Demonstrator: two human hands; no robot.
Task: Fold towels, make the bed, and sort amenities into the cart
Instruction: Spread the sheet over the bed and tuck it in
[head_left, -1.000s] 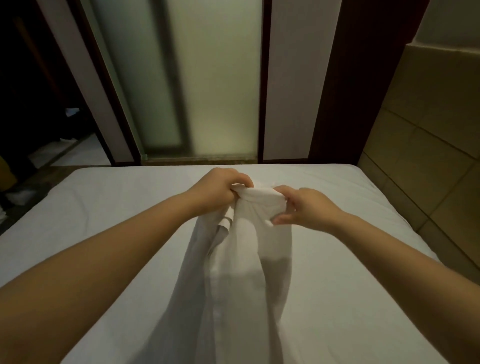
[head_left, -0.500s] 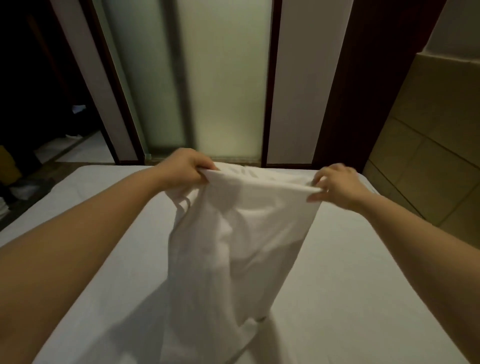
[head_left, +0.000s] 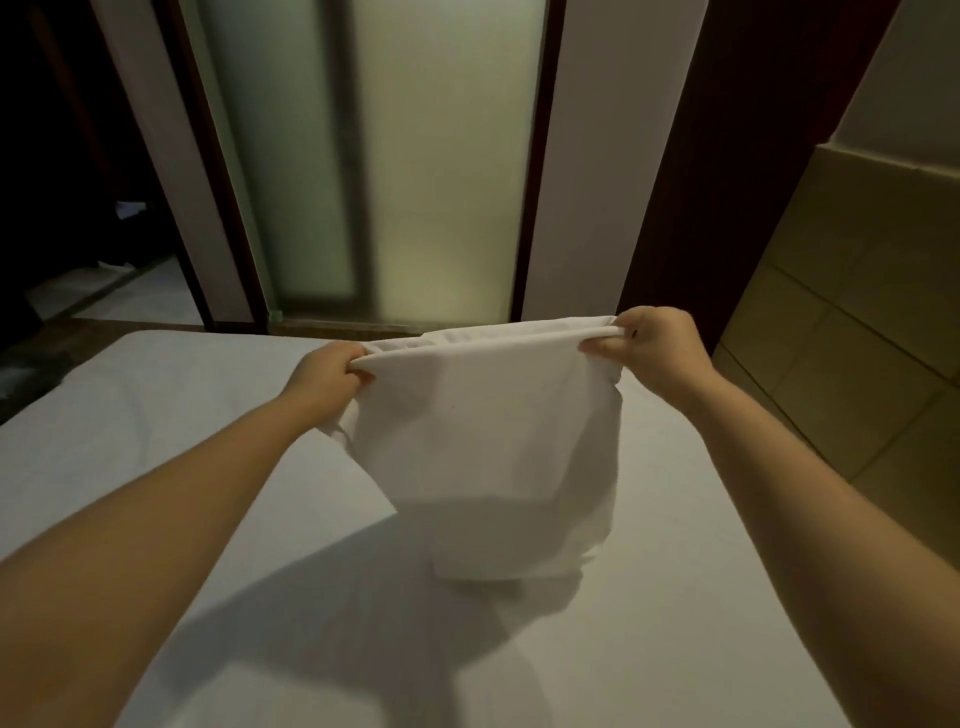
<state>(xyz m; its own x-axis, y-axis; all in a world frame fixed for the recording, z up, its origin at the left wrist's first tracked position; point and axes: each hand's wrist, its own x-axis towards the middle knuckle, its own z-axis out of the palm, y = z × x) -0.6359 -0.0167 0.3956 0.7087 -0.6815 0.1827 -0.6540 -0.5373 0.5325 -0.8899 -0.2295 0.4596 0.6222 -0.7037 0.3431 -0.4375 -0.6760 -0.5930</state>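
— What is being done with the white towel (head_left: 488, 441)?

— It is being held up by its top edge above the bed (head_left: 156, 415), with its lower end being rested there.

— How is it being gripped?

— One top corner is being pinched in the curled fingers of the left hand (head_left: 324, 376), the other in those of the right hand (head_left: 657, 345). The edge is being pulled taut between them, probably so that the cloth is being squared for folding.

— Is a single layer being held?

— It seems doubled, but in this dim light that cannot be told.
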